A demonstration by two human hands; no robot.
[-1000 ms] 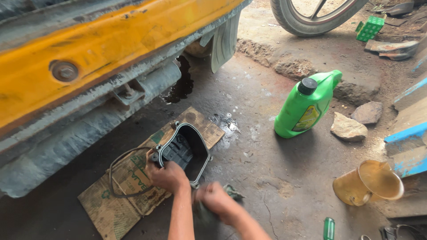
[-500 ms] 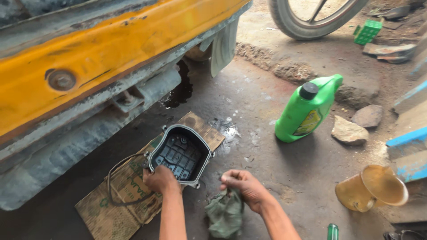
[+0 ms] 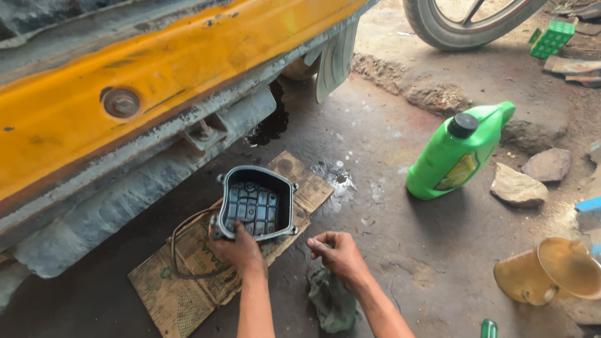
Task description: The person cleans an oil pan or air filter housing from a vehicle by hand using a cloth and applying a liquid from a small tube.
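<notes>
My left hand (image 3: 240, 249) grips the near rim of a dark metal engine cover (image 3: 256, 203), tilting it up so its ribbed inside faces me. The cover rests on a piece of brown cardboard (image 3: 188, 275) on the ground, with a loose rubber gasket loop (image 3: 178, 250) lying beside it. My right hand (image 3: 338, 253) is to the right of the cover, fingers pinched on the top of a grey-green rag (image 3: 332, 300) that hangs down to the floor.
A yellow vehicle body (image 3: 156, 81) with a grey bumper overhangs the left side. A green oil jug (image 3: 460, 150) stands at right, with stones (image 3: 516, 186) beside it. A brown funnel jug (image 3: 551, 269) lies at lower right. A wheel (image 3: 457, 28) is at the top.
The cover has been tipped and turned in my left hand so its inside faces up. My right hand came up from the floor and now pinches the rag.
</notes>
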